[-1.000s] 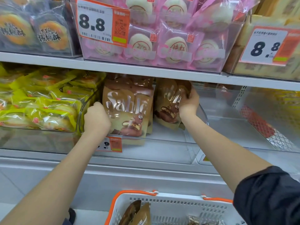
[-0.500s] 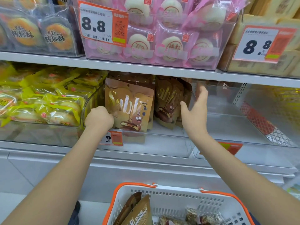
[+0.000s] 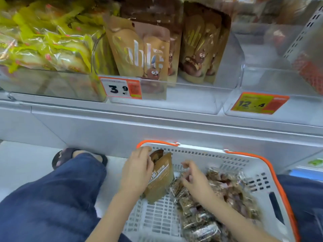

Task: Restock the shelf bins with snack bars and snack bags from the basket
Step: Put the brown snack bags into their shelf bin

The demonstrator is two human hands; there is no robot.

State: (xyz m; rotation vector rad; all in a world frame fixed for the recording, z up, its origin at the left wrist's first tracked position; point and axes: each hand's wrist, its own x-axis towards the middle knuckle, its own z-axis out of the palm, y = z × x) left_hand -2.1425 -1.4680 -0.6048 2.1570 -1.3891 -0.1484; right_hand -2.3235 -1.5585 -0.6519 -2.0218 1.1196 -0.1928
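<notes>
Both forearms reach down into a white plastic basket [image 3: 227,159] w/ orange rim, set on the floor near the person's knees. Left hand [image 3: 138,172], back to the camera, fingers curled round the top edge of a tan snack bag [image 3: 160,179] that stands tilted at the basket's left wall. Right hand [image 3: 194,179] hovers just right of that bag, fingers loosely bent over a heap of snack bars [image 3: 227,191] in shiny clear wrap; whether it grasps one can't be told, motion blur. Bars fill the basket's right half & near corner. Far side, on the shelf: a clear bin [image 3: 225,81] holds upright brown pouches [image 3: 139,53] w/ a cartoon face, price tag [image 3: 122,88] reading 3.9 at front. Left bin: crinkly yellow packs [image 3: 43,41]. Right bin carries an orange tag [image 3: 258,103] marked 12.4.
</notes>
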